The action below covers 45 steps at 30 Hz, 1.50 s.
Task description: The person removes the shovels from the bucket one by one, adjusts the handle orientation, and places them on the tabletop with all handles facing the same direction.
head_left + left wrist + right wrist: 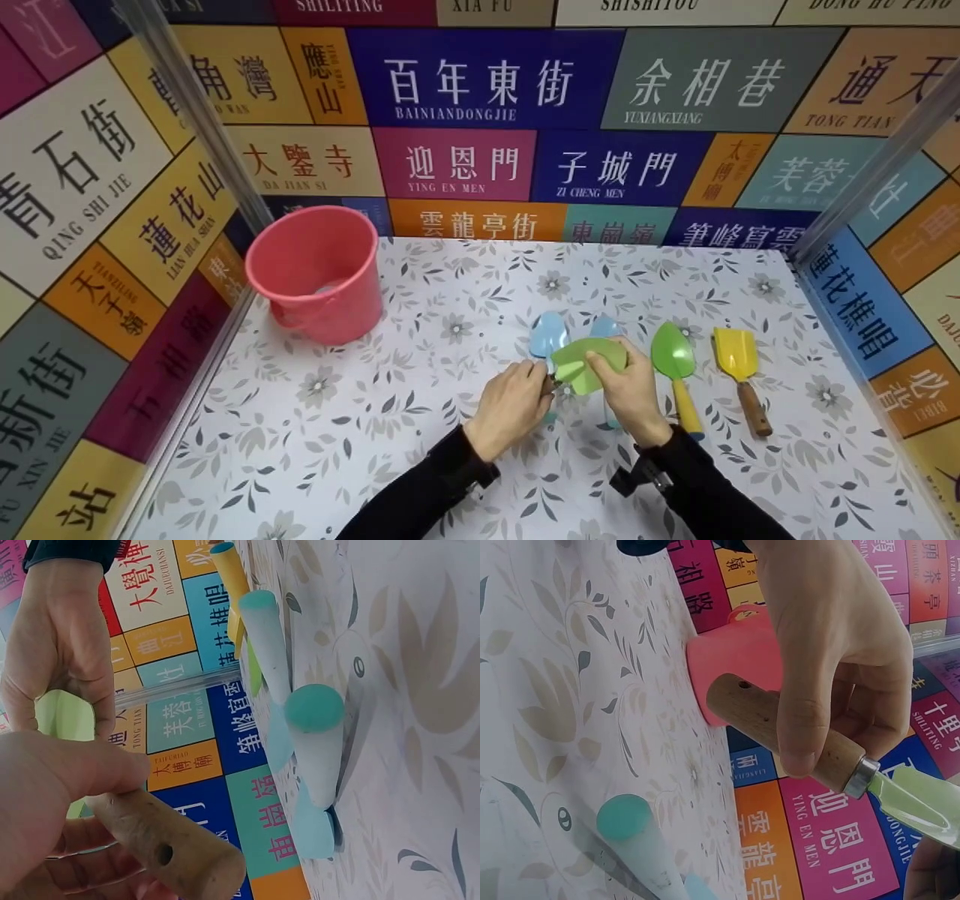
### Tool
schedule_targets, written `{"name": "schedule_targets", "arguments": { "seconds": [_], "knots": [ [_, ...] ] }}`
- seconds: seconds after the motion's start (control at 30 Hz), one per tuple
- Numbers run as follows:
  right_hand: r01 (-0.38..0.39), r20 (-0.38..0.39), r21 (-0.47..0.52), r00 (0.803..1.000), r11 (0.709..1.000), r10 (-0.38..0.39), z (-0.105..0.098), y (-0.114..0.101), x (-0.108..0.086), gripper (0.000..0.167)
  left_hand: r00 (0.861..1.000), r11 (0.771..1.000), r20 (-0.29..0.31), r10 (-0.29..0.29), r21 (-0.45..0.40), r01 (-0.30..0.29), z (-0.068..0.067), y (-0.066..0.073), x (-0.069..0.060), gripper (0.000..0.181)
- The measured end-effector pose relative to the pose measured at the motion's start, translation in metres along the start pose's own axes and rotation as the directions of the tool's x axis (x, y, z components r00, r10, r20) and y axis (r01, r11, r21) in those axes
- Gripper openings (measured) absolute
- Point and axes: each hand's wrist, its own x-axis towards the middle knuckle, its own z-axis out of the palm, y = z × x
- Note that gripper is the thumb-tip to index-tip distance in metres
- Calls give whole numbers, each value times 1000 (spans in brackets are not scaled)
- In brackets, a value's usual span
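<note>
One trowel (576,355), held in the air: light-green blade (922,799), silvery ferrule (862,778), brown wooden handle (751,711) with a hole (165,853) near its end. I grip the handle in my left hand (510,401); my right hand (634,390) pinches the blade, which points rightward.

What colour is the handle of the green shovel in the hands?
The shovel's handle is woody brown; the right wrist view shows it best.
</note>
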Motion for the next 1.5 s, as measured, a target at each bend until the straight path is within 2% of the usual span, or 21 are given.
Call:
{"name": "schedule_targets", "arguments": {
  "seconds": [0.2, 0.43, 0.53, 0.73, 0.83, 0.9, 0.97, 1.07, 1.23, 1.37, 1.5],
  "knots": [
    [6, 7, -13, 1000, 1000, -6, -1, -1, 0, 12, 1000, 1000, 4, -3, 2, 3, 0, 1, -1, 23],
    [6, 21, -42, 1000, 999, -5, -4, -5, 0, 16, 1000, 999, -18, 24, 26, -24, -2, 1, 0, 22],
    [14, 51, -25, 999, 1000, -12, -6, -8, -1, 19, 999, 999, -26, 31, 19, -30, -5, 1, 1, 22],
    [106, 148, 51, 983, 993, -112, -22, -10, 0, 25, 999, 1000, -49, 18, 3, -18, -14, -6, 3, 24],
    [165, 169, -5, 972, 986, -161, -34, -7, -1, 24, 998, 1000, -68, -8, -3, 7, -20, -12, 6, 25],
    [215, 179, -83, 964, 973, -197, -42, -5, -2, 23, 997, 999, -72, -33, -17, 32, -24, -18, 9, 25],
    [273, 189, -180, 952, 945, -239, -51, -1, -4, 24, 996, 997, -62, -63, -51, 60, -27, -23, 11, 24],
    [357, 202, -310, 930, 881, -306, -65, 7, -9, 29, 993, 985, -31, -116, -135, 111, -32, -33, 14, 23],
    [436, 230, -478, 900, 763, -370, -86, 19, -17, 36, 984, 944, 15, -178, -281, 175, -31, -49, 18, 24],
    [426, 259, -588, 904, 688, -339, -100, 23, -23, 38, 975, 923, 47, -217, -316, 221, -24, -62, 19, 26],
    [391, 285, -675, 921, 626, -267, -113, 26, -30, 41, 955, 906, 100, -278, -303, 295, -15, -72, 17, 26]
  ]
}}
